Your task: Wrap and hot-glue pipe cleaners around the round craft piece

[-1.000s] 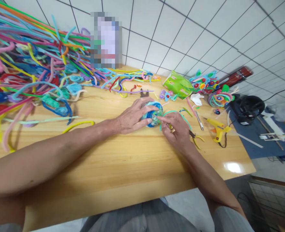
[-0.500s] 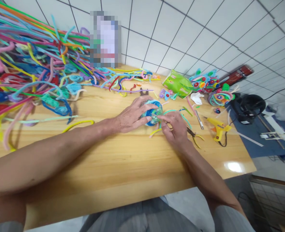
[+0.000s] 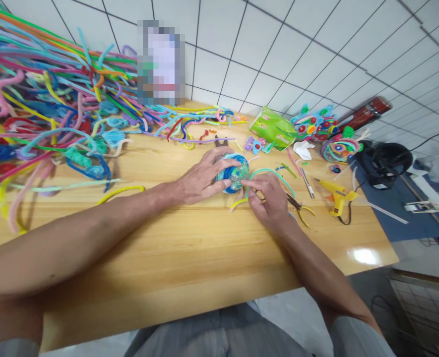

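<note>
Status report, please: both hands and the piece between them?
Left hand clasps the blue-green coiled ball. Right hand fingertips touch its side, grip unclear. Pliers and yellow glue gun lie right of it, apart.

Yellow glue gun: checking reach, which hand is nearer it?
Right. The right hand sits just left of the glue gun; the left hand is farther left, cupping the blue coil.

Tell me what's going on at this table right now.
A person seated at a wooden table is working on a round blue-green coil of pipe cleaners. The left hand grips the coil from its left side, while the right hand pinches at its right edge. A heap of loose pipe cleaners lies to the left, with pliers and a yellow glue gun to the right.
</note>
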`<control>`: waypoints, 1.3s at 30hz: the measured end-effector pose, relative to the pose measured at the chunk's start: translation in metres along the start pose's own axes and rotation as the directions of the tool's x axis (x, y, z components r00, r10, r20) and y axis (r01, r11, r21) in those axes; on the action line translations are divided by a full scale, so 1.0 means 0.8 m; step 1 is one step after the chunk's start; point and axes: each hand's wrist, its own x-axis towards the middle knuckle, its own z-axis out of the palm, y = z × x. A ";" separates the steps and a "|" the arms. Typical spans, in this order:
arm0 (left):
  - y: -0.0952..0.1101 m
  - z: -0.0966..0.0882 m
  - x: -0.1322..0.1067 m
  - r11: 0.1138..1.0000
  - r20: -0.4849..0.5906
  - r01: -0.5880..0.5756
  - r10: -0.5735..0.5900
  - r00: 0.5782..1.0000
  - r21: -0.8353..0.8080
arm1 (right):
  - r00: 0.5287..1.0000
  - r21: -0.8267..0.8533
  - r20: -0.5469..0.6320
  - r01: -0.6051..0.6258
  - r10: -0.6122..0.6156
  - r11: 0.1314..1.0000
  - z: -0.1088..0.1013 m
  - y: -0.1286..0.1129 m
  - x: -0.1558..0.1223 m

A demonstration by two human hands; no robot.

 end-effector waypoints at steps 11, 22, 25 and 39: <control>0.000 0.003 -0.001 0.998 -0.030 -0.047 0.048 0.998 0.031 | 0.999 -0.051 0.028 0.027 -0.026 0.998 0.004 0.001 -0.001; -0.002 0.004 -0.001 0.999 -0.034 -0.044 0.044 0.998 0.021 | 0.997 -0.050 -0.016 0.071 -0.072 0.996 0.011 0.002 0.000; -0.001 0.003 -0.001 0.999 -0.023 -0.043 0.044 0.999 0.029 | 0.998 -0.040 -0.029 0.051 -0.052 0.998 0.012 0.000 -0.001; 0.000 0.003 -0.001 0.999 -0.041 -0.041 0.040 0.998 -0.005 | 0.996 -0.064 -0.080 0.041 -0.046 0.997 0.012 -0.002 0.000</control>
